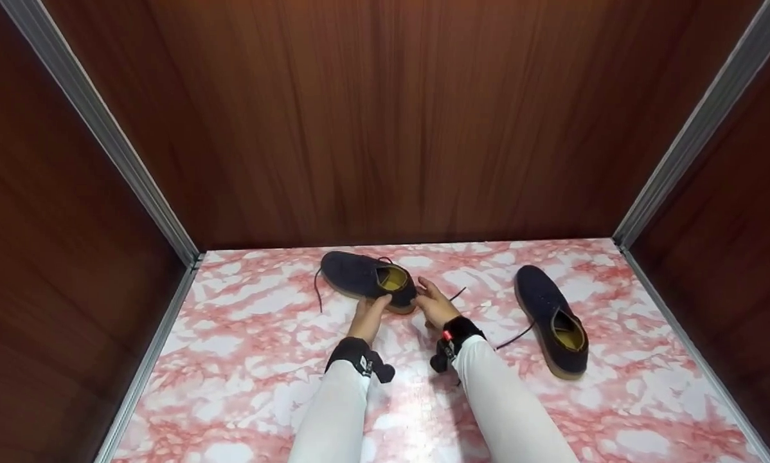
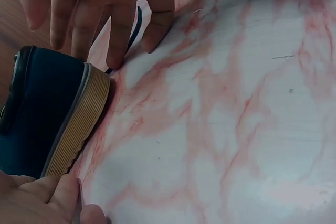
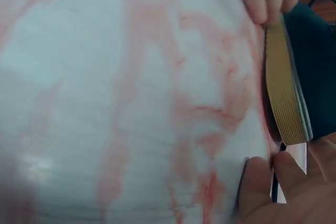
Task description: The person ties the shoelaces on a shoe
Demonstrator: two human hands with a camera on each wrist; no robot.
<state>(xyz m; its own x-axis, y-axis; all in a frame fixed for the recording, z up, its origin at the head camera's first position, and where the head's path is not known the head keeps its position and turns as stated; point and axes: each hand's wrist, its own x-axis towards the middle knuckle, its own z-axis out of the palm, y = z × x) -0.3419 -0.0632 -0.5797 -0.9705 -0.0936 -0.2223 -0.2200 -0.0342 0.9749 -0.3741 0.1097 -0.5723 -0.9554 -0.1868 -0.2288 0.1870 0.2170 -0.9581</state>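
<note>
A dark blue lace-up shoe (image 1: 353, 273) with a tan ridged sole and yellow lining lies near the back wall, its toe to the left. My left hand (image 1: 369, 316) touches its near side, thumb by the collar, extended fingers against the sole (image 3: 278, 82). Beside the heel (image 2: 52, 93), my right hand (image 1: 438, 307) is spread with fingers apart; whether it touches the shoe I cannot tell. In the left wrist view, the right hand's fingers (image 2: 118, 30) hang loosely past the heel. A matching shoe (image 1: 542, 296) lies farther right, toe toward the back.
Dark wood-grain panels (image 1: 385, 128) rise at the back and both sides, joined by grey metal rails (image 1: 121, 154). The surface (image 1: 243, 386) has a red-and-white marbled pattern. One dark lace (image 1: 319, 296) trails by the left shoe's toe; another lace (image 1: 513, 339) runs beside the right shoe.
</note>
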